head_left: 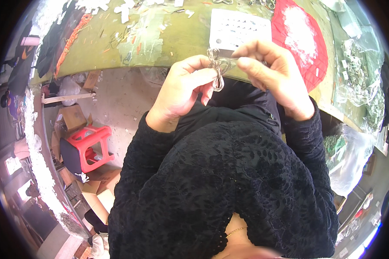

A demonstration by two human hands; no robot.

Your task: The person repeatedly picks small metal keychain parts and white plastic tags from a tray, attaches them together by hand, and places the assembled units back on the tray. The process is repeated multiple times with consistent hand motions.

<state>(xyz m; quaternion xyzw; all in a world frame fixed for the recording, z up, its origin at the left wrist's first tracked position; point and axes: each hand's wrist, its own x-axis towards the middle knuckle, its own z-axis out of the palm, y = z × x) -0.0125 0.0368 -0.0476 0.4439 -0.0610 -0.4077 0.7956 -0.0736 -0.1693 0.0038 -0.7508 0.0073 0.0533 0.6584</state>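
A small looped bundle of grey-brown cord (pixel 218 73) is pinched between the thumb and fingers of my left hand (pixel 183 84), in front of my body by the table edge. Its loops stick out above and below the thumb. To the right of it, my right hand (pixel 274 73) is closed, with thumb and forefinger brought close together near the bundle. A thin, see-through strip or strand seems to run from the cord to these fingertips, too faint to name.
Ahead lies a green table (pixel 181 39) with scraps, a white card (pixel 240 30), and a red cloth (pixel 307 64) bearing a heap of small clear pieces (pixel 300 32). Cords in clear plastic (pixel 358 82) lie at right. A red stool (pixel 90 146) and cardboard boxes (pixel 71 118) stand at left.
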